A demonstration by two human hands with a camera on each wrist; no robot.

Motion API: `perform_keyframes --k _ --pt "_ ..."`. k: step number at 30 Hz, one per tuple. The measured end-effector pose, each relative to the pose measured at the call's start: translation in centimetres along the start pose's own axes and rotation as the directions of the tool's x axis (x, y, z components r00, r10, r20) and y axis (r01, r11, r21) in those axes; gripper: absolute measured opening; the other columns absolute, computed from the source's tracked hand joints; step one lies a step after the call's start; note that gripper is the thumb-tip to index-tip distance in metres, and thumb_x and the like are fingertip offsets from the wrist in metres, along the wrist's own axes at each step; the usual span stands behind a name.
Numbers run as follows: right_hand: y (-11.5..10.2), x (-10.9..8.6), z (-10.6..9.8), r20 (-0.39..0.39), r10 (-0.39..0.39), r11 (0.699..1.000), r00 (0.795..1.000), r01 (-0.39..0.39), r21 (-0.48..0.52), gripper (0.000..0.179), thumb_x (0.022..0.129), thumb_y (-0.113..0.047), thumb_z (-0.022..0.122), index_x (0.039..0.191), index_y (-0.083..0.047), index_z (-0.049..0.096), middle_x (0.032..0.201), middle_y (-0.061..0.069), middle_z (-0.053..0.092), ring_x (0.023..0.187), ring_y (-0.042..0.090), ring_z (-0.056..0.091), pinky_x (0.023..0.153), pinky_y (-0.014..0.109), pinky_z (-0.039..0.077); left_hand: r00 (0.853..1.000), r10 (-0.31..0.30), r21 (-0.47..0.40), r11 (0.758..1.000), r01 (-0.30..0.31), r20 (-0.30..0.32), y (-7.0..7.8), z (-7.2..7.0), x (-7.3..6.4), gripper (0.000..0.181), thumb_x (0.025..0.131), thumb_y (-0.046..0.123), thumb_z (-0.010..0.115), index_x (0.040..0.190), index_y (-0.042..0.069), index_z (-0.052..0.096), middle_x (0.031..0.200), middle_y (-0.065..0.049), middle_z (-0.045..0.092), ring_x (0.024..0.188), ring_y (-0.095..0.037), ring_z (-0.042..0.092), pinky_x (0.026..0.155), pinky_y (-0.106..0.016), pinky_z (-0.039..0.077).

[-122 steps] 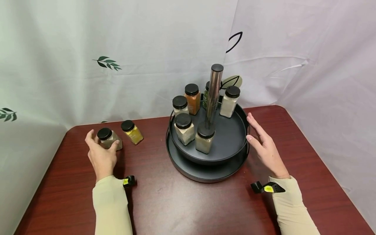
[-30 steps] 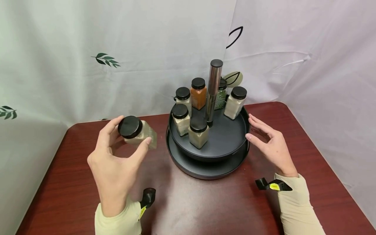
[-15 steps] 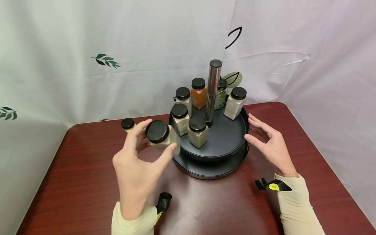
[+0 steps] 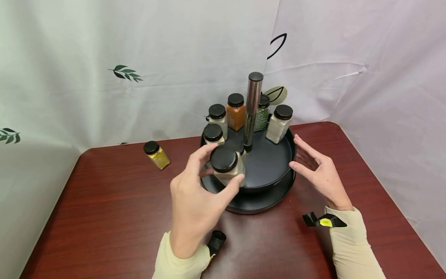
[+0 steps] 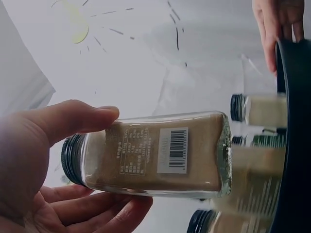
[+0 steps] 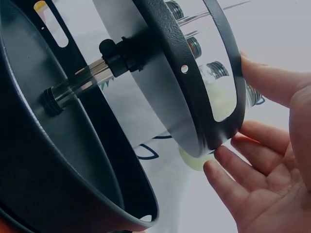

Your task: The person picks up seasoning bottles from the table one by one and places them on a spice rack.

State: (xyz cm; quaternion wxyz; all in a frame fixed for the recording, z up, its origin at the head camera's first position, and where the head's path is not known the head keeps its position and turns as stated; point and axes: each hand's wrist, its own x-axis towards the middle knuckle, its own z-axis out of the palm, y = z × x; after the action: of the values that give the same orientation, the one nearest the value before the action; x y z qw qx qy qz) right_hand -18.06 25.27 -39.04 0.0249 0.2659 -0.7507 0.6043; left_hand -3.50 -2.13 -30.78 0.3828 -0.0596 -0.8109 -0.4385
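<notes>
My left hand [image 4: 195, 199] grips a square glass spice jar [image 4: 224, 159] with a black lid, thumb on one side and fingers on the other. The jar hangs over the front left of a black two-tier turntable [image 4: 268, 166]. In the left wrist view, beige powder and a barcode label show through the jar [image 5: 155, 153]. At the right side of the upper tier is my right hand [image 4: 318, 176]. The right wrist view shows its thumb and fingertips against the slotted rim [image 6: 226, 111], fingers loosely extended.
On the upper tier stand an orange jar [image 4: 235, 112], a green one [image 4: 262, 114], a pale one [image 4: 277, 126] and others at the left. A metal post [image 4: 251, 112] rises from its middle. A yellow jar [image 4: 158, 155] stands on the table at the back left.
My left hand has lifted the jar off the table and carried it right, over the turntable. Earlier the upper tier turned slightly. My right hand has stayed at the rim.
</notes>
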Motion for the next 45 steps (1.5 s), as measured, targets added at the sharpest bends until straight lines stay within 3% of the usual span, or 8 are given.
perform_keyframes --k 7,18,24,32,45 --pt "0.0 -0.1 0.1 0.0 0.027 0.999 1.0 -0.027 0.018 0.066 0.09 0.005 0.071 0.15 -0.008 0.047 0.157 0.009 0.041 0.136 0.019 0.049 0.103 0.023 0.044 0.999 0.023 0.01 1.0 -0.023 0.043 0.5 1.8 0.1 0.069 0.072 0.02 0.091 0.131 0.004 0.059 0.115 -0.004 0.072 0.096 -0.008 0.07 0.078 -0.023 0.057" --pt "0.1 -0.1 0.2 -0.009 0.029 0.999 1.0 -0.029 0.024 0.066 0.089 0.005 0.072 0.149 -0.009 0.049 0.155 0.01 0.044 0.136 0.019 0.049 0.103 0.022 0.044 0.995 0.059 0.093 0.993 -0.067 0.085 1.0 5.2 0.5 0.064 0.075 0.021 0.089 0.129 0.003 0.059 0.097 -0.004 0.069 0.077 -0.012 0.065 0.069 -0.027 0.055" --pt "0.1 0.0 0.1 -0.013 0.02 1.0 1.0 -0.02 -0.007 0.065 0.088 0.006 0.072 0.148 -0.007 0.05 0.154 0.012 0.045 0.135 0.019 0.051 0.104 0.022 0.044 0.992 0.094 0.179 0.978 -0.108 0.086 0.9 7.1 0.6 0.066 0.075 0.02 0.089 0.128 -0.002 0.057 0.101 -0.01 0.072 0.086 -0.022 0.07 0.076 -0.035 0.058" --pt "0.0 0.0 0.2 -0.017 0.024 0.998 1.0 -0.024 -0.057 0.064 0.089 0.004 0.073 0.148 -0.009 0.05 0.154 0.01 0.046 0.135 0.017 0.051 0.104 0.02 0.043 0.989 0.07 0.255 0.962 -0.101 0.129 0.3 9.1 0.3 0.064 0.078 0.02 0.088 0.127 -0.004 0.055 0.104 -0.012 0.072 0.088 -0.023 0.072 0.075 -0.034 0.059" --pt "0.0 0.0 0.1 -0.017 0.04 0.997 0.999 -0.041 -0.071 0.064 0.09 0.0 0.074 0.148 -0.013 0.051 0.153 0.005 0.047 0.135 0.017 0.051 0.104 0.021 0.043 0.988 0.08 0.32 0.94 -0.118 0.131 -0.7 10.4 0.2 0.065 0.081 0.02 0.086 0.13 -0.006 0.053 0.116 -0.015 0.068 0.097 -0.025 0.072 0.083 -0.034 0.058"
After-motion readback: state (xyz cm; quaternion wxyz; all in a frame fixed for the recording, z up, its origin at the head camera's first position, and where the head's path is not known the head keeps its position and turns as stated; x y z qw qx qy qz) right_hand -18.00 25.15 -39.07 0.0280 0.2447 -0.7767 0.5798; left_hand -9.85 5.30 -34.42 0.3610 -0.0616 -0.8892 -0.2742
